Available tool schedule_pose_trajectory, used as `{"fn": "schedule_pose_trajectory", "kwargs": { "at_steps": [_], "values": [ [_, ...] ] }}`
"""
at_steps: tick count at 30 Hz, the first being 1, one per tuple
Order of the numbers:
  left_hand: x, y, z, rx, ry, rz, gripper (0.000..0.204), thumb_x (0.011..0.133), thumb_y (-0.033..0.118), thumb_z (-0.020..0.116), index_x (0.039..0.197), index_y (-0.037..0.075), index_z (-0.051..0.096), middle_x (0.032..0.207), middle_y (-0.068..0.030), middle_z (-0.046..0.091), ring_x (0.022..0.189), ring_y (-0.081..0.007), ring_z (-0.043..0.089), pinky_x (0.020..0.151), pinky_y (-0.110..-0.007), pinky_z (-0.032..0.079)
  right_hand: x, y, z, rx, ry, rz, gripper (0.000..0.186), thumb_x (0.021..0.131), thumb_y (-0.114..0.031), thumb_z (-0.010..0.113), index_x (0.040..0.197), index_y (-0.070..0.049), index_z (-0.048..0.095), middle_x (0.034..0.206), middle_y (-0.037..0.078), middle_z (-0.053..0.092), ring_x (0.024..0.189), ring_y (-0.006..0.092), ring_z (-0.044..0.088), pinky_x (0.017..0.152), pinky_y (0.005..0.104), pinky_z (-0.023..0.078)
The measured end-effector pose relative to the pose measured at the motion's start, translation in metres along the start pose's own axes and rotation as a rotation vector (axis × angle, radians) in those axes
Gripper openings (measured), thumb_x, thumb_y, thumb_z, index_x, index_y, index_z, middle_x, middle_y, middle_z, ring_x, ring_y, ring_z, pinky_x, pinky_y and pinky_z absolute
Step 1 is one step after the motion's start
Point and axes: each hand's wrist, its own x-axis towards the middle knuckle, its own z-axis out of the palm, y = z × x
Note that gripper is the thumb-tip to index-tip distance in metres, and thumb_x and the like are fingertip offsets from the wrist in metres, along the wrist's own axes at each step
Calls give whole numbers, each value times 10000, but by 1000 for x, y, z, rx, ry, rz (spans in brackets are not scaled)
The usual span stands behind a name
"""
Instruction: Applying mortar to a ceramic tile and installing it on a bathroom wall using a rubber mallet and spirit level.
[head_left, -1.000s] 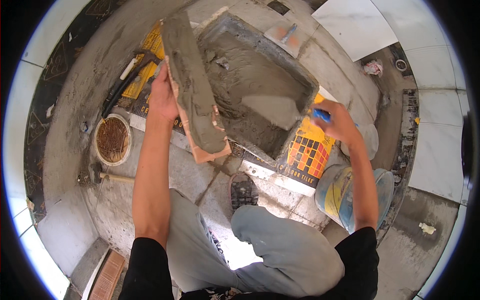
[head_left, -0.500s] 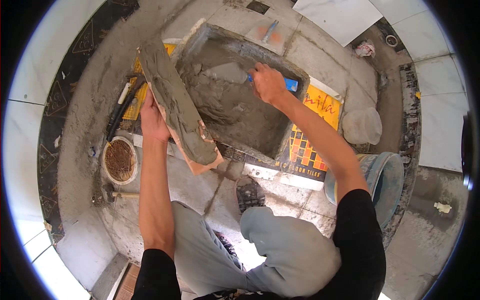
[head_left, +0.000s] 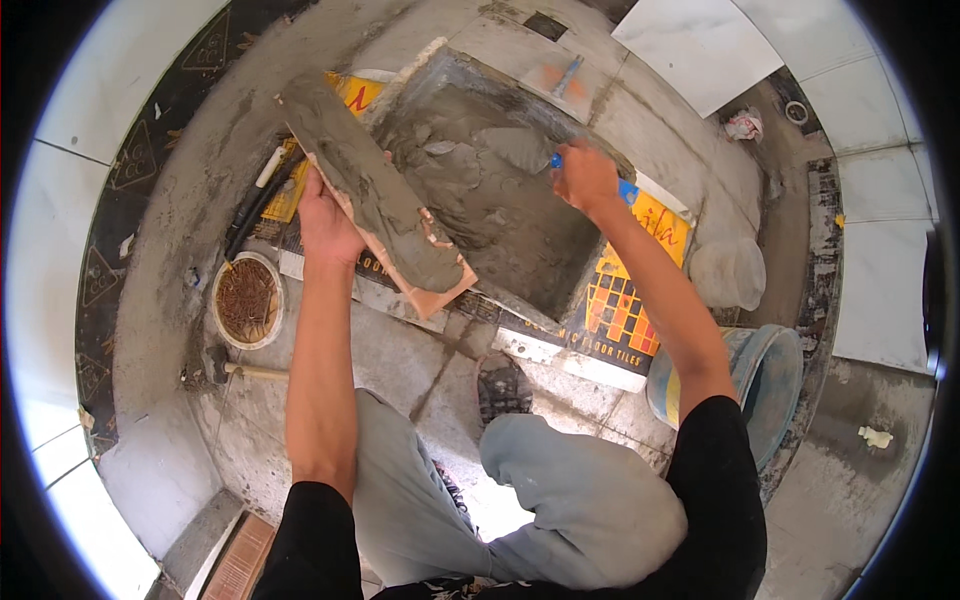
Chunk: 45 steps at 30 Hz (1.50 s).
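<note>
My left hand [head_left: 330,222] is closed round the lower long edge of a narrow strip of tile [head_left: 437,301], holding it tilted over the left side of a mixing trough [head_left: 583,280]. Grey mortar [head_left: 370,175] lies thick and uneven along the strip's upper face, with reddish-brown tile showing at the edges. My right hand [head_left: 588,178] grips the blue handle of a trowel [head_left: 512,148]. Its mortar-smeared blade points left and rests on the wet mortar [head_left: 480,215] in the trough.
Yellow-and-black tile cartons [head_left: 615,305] lie around the trough. A small bucket of nails [head_left: 247,300] and a hammer [head_left: 250,371] are at left; a larger bucket [head_left: 790,395] lies tipped at right. Beyond the trough are a blue-grey tool [head_left: 568,76] and a white tile [head_left: 698,55].
The trowel and my right hand have moved right and slightly away from me. My left hand has brought the coated strip a little right and farther away. The whole view has shifted slightly.
</note>
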Motion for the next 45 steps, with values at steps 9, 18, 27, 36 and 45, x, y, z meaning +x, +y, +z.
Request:
{"fn": "schedule_pose_trajectory", "kwargs": {
  "at_steps": [9,18,27,36,45],
  "values": [
    [-2,-2,-8,40,-5,8,588,1097,445,257,1465,20,431,1421,-234,538,1277,-410,527,1115,-542,407,-7,-18,9,174,-342,101,392,796,-304,753,1116,-79,724,1112,189,708,1024,386,682,864,480,556],
    [15,-27,0,-75,148,171,611,1075,510,295,1425,44,480,1370,-218,584,1231,-368,557,1087,-505,424,-100,-37,-104,617,-68,80,424,810,-78,762,1197,4,610,976,133,655,854,249,636,786,362,514],
    [24,-55,11,-175,211,318,609,1054,536,354,1436,77,472,1385,-184,575,1254,-346,535,1104,-495,402,-154,-97,-135,338,-4,-103,433,832,-52,717,1235,-23,560,1093,197,544,919,404,609,796,440,516],
    [18,-39,8,-114,133,178,632,1069,538,300,1453,60,451,1388,-211,566,1242,-356,544,1100,-503,411,-121,-60,-177,466,-91,-53,372,801,-74,761,1139,-7,620,989,181,622,901,365,629,799,406,515],
    [15,-44,18,-20,107,-34,689,1081,545,176,1480,40,421,1388,-215,565,1238,-358,562,1084,-500,441,-83,-46,-208,76,-274,-432,372,796,-159,768,1133,-58,647,990,143,616,860,381,628,733,437,515]
  ]
}}
